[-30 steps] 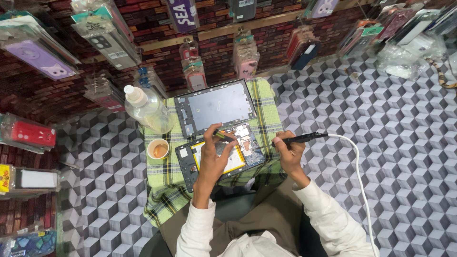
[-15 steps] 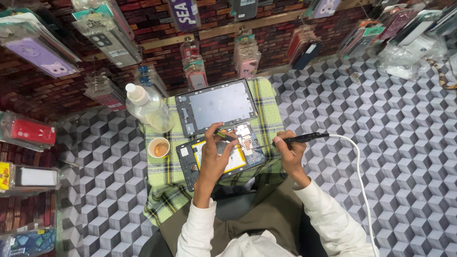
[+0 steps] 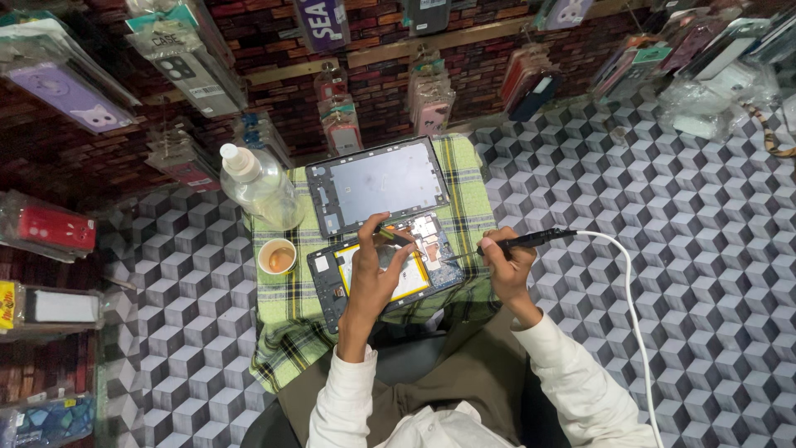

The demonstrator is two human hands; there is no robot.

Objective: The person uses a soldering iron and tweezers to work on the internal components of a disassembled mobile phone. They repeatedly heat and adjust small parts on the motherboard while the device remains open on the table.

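our right hand (image 3: 507, 267) grips a black corded soldering iron (image 3: 524, 242), its long axis near level, tip pointing left at the opened dark tablet (image 3: 385, 270) on the green plaid cloth (image 3: 290, 323); our left hand (image 3: 377, 270) pinches a small tool there.

Head camera looks straight down, near.

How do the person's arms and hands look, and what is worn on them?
Both arms wear long white sleeves with ribbed cuffs ending at the wrists. The left hand and right hand are bare: no gloves, and no rings or watch can be made out.
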